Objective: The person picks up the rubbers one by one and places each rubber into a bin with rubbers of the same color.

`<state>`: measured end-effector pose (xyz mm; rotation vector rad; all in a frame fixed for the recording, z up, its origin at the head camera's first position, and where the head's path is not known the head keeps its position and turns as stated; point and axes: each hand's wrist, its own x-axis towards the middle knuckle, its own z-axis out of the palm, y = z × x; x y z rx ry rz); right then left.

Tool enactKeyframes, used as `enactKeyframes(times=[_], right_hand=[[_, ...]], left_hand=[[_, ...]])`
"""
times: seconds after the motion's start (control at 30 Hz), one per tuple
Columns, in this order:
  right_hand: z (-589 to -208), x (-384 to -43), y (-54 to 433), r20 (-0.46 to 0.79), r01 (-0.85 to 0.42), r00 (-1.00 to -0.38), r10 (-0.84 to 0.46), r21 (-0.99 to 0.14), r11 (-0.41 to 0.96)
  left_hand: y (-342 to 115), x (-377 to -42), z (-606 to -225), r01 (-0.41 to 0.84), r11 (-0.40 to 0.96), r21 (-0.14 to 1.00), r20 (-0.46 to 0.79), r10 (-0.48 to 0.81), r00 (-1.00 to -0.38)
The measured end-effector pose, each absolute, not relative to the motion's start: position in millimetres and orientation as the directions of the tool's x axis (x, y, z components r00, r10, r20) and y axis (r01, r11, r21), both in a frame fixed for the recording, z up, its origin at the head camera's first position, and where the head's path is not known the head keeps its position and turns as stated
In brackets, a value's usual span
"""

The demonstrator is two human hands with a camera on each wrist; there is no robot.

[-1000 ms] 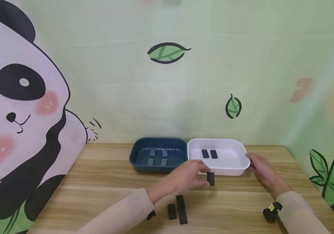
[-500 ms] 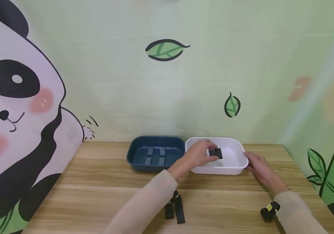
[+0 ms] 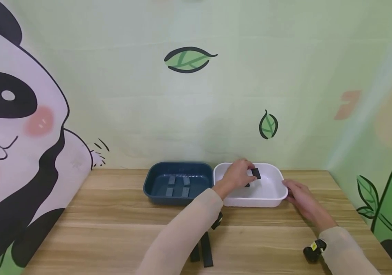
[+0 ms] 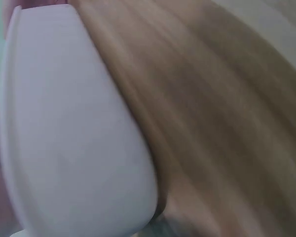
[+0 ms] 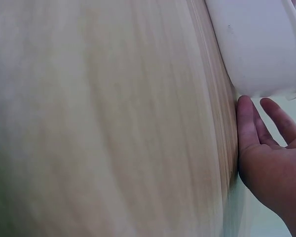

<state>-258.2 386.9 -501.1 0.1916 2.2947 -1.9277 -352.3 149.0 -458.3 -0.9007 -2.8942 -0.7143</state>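
Note:
My left hand (image 3: pixel 237 175) reaches over the white tray (image 3: pixel 273 198) and pinches a small flat black rectangular block (image 3: pixel 256 173) between thumb and fingertips, close over the tray's floor. Another black block (image 3: pixel 247 185) peeks out beneath the fingers; the hand hides the rest of that part. In the left wrist view the tray's outer wall (image 4: pixel 74 118) fills the left side, with only an edge of the hand visible. At the tray's right end my right hand (image 3: pixel 302 198) touches the rim. Its fingers (image 5: pixel 246 121) look fairly straight against the end wall in the right wrist view.
Left of the white tray, side by side with it, a dark blue tray (image 3: pixel 151 195) holds several grey blocks (image 3: pixel 170 191). On the wooden table (image 3: pixel 120 229), a long black strip (image 3: pixel 207 250) and a shorter black block (image 3: pixel 194 254) lie near the left forearm. A panda-print backdrop (image 3: pixel 130 95) stands behind.
My left hand has carried the black block from in front of the white tray to over its inside, then slightly further back. My right hand has stayed at the tray's end.

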Motion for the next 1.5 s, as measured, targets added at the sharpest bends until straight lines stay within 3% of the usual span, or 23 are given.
enactKeyframes(times=[0.53, 0.83, 1.1, 1.5], right_hand=[[-502, -258, 388, -0.146, 0.144, -0.989, -0.004, -0.98, 0.137], [-501, -259, 388, -0.155, 0.153, -0.988, 0.002, -0.977, 0.146], [-502, -258, 387, -0.149, 0.147, -0.989, -0.003, -0.978, 0.15], [-501, -258, 386, -0.15, 0.149, -0.989, 0.002, -0.976, 0.156]], left_hand=[[163, -354, -488, 0.52, 0.78, 0.348, 0.234, 0.465, -0.854], [163, -353, -488, 0.534, 0.794, 0.29, 0.213, 0.49, -0.845], [164, -352, -491, 0.564, 0.813, 0.145, 0.192, 0.536, -0.822], [165, -352, -493, 0.578, 0.809, 0.108, 0.191, 0.553, -0.811]])
